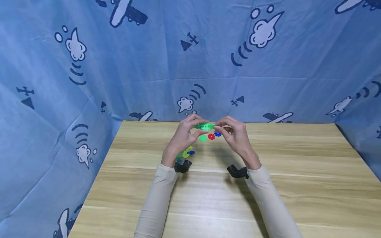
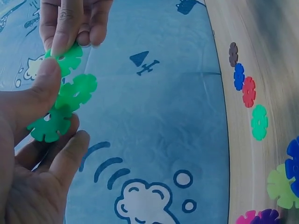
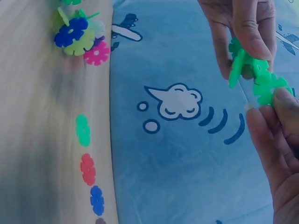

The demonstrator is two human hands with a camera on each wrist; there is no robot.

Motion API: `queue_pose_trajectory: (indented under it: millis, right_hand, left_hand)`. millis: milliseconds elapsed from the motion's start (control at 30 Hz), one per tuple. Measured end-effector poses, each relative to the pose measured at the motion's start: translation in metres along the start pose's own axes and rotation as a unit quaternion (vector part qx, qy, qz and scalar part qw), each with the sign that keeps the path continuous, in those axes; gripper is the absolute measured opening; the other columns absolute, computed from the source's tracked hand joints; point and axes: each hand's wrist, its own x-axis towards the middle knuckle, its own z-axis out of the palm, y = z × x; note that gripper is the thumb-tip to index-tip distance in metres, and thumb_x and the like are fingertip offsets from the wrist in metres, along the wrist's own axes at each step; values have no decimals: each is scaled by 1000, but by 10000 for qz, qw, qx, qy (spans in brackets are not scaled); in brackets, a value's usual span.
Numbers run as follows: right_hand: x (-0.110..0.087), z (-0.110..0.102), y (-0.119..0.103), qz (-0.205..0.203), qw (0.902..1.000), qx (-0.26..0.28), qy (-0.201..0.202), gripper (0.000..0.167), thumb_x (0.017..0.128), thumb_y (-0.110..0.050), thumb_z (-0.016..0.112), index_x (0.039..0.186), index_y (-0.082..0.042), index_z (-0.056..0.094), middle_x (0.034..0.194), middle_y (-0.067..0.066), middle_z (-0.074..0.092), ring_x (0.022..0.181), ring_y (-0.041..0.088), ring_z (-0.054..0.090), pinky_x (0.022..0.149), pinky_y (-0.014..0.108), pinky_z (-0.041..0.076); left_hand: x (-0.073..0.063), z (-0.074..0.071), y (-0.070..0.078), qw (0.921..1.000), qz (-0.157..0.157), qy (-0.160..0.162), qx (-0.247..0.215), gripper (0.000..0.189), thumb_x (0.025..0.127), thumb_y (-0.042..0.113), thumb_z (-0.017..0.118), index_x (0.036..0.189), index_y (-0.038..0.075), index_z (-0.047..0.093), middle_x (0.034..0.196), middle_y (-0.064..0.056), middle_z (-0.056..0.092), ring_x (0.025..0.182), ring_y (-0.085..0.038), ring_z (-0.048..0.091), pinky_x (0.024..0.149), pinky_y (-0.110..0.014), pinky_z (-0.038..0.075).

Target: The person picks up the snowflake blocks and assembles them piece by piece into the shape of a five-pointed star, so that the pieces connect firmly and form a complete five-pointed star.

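Observation:
Several green snowflake discs (image 1: 206,127), slotted plastic pieces joined together, are held up above the far part of the table. My left hand (image 1: 186,134) pinches their left end between thumb and fingers. At the opposite end my right hand (image 1: 236,135) pinches a green disc with thumb and fingertips. In the left wrist view, the joined discs (image 2: 77,93) run from one hand to the other in a short chain. Fingers cover part of the end pieces in the right wrist view, where a green disc (image 3: 271,87) shows by the right thumb.
On the wooden table (image 1: 297,172) lie a loose green disc (image 1: 203,138), a red disc (image 1: 211,136), a blue disc (image 1: 218,134) and a brown disc (image 2: 233,54) in a row. A mixed cluster with a yellow-green disc (image 1: 186,154) is nearer the left wrist. Blue curtain (image 1: 208,59) stands behind.

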Motion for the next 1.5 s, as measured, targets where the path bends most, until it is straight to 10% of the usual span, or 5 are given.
queue_pose_trajectory:
  millis: [800,1500]
  right_hand:
    - [0,-6,2,501,9972,-514,-228,10,100,-14,70,100,-8,78,92,6,73,68,26,64,57,20,54]
    - [-2,10,6,498,9958,-611,-471,8,96,-15,76,99,-8,80,90,5,76,69,14,62,59,25,54]
  left_hand:
    - [1,1,0,9999,-138,97,-7,34,98,28,75,128,12,73,122,-2,72,120,-19,64,109,-42,52]
    - [0,1,0,9976,-15,692,-78,9,99,17,73,100,9,78,108,-4,74,105,-19,69,94,-38,60]
